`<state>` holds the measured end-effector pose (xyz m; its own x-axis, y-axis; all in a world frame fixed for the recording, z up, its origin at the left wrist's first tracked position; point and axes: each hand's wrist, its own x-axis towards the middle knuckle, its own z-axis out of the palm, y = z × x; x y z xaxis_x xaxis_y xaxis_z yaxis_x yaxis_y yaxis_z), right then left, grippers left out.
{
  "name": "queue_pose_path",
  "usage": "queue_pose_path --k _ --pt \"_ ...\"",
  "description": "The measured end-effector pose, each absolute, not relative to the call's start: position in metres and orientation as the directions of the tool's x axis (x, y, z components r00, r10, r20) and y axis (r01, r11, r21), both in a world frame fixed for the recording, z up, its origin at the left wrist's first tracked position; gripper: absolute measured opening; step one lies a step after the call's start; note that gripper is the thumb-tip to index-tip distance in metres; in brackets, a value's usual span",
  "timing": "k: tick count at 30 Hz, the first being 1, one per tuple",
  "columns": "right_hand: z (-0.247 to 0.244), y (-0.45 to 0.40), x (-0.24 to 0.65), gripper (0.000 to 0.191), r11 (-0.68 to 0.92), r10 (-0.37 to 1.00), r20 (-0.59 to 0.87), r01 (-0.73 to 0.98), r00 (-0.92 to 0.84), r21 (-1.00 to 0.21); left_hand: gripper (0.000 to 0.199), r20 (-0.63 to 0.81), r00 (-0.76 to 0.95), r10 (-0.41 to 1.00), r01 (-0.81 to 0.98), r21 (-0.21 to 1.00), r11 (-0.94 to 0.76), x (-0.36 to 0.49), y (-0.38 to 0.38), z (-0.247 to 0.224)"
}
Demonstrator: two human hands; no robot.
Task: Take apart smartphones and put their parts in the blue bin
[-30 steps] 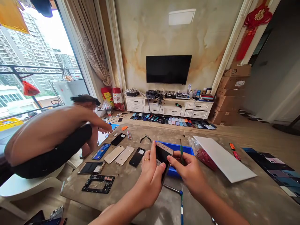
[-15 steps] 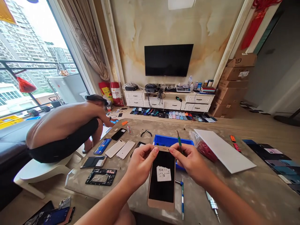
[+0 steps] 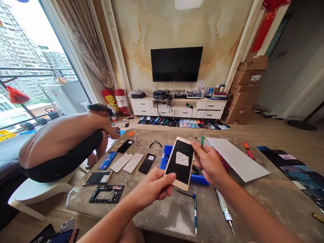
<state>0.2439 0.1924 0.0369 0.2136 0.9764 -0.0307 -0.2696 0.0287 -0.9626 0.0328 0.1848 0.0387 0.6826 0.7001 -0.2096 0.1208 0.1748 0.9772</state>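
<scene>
since the last frames, the gold-framed smartphone (image 3: 179, 163) has swung from square-on, low over the near table edge, to a slant, its top leaning far and left, screen up. a white paper note (image 3: 182, 158) sits on its black glass. it now hangs in the air over the near left part of the blue plastic tray (image 3: 165, 160), touching only the hands.

left hand (image 3: 152, 186): narrow hold on the phone's lower end, thumb (image 3: 172, 176) on the near edge of the glass, the other fingers curled beneath.

right hand (image 3: 209, 164): has moved off the top edge. fingertips (image 3: 194, 146) now meet the right long edge, hand half closed; whether it bears weight, cannot tell.

a green-handled tool (image 3: 201, 140) stands just behind the right hand; cannot tell if held. small dark phone parts (image 3: 196, 170) now show in the tray.

near the hands: a silver-tipped screwdriver (image 3: 224, 205) and a blue-handled screwdriver (image 3: 195, 211) on the worn work table (image 3: 162, 216). to the left lie loose phones and a black phone mid-frame (image 3: 106, 194). a crouching co-worker (image 3: 63, 145) reaches toward the far left.
</scene>
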Motion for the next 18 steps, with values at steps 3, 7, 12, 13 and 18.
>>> queue_pose_path --k 3,7,12,13,18 --pt "0.036 0.185 0.235 0.056 -0.082 0.995 -0.095 -0.24 0.042 -0.967 0.053 -0.2 0.595 0.778 -0.055 0.956 0.288 0.041 0.188 0.032" --pt "0.033 0.174 0.222 0.052 -0.142 0.984 -0.119 -0.185 -0.129 -0.972 0.053 -0.201 0.545 0.814 -0.131 0.938 0.32 0.047 0.193 0.028" --pt "0.029 0.175 0.214 0.055 -0.135 0.989 -0.118 -0.212 -0.091 -0.968 0.053 -0.196 0.515 0.835 -0.142 0.941 0.309 0.047 0.196 0.026" --pt "0.028 0.175 0.214 0.056 -0.135 0.989 -0.12 -0.215 -0.082 -0.967 0.054 -0.192 0.521 0.832 -0.142 0.941 0.306 0.047 0.196 0.026" --pt "0.025 0.174 0.208 0.056 -0.146 0.989 -0.137 -0.203 -0.058 -0.968 0.057 -0.143 0.475 0.868 -0.17 0.953 0.25 0.046 0.192 0.03"
